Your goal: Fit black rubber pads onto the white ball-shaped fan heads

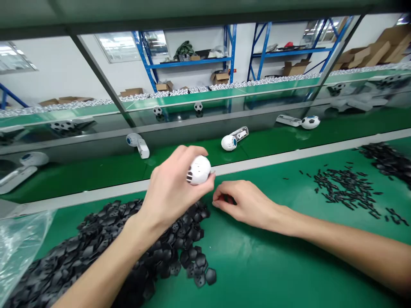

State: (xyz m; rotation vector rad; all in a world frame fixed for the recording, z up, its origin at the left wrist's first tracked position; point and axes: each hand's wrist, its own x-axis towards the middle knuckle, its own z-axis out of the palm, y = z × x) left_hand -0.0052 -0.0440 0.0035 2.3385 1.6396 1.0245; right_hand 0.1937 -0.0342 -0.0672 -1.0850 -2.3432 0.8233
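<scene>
My left hand (171,188) is closed around a white ball-shaped part (198,170) with a few dark panels on its lower left, held above a heap of black pentagon-like pieces (105,244). My right hand (245,203) rests low on the green mat (272,265), fingers pinched at the heap's right edge on a small dark piece (226,199) that is mostly hidden.
A pile of small black clips (348,188) lies to the right, more (387,160) beyond. On the green conveyor (96,173) sit white ball gadgets with handles (234,139) (138,144) (302,122). A plastic bag (19,244) lies at the left. Blue racks with boxes stand behind.
</scene>
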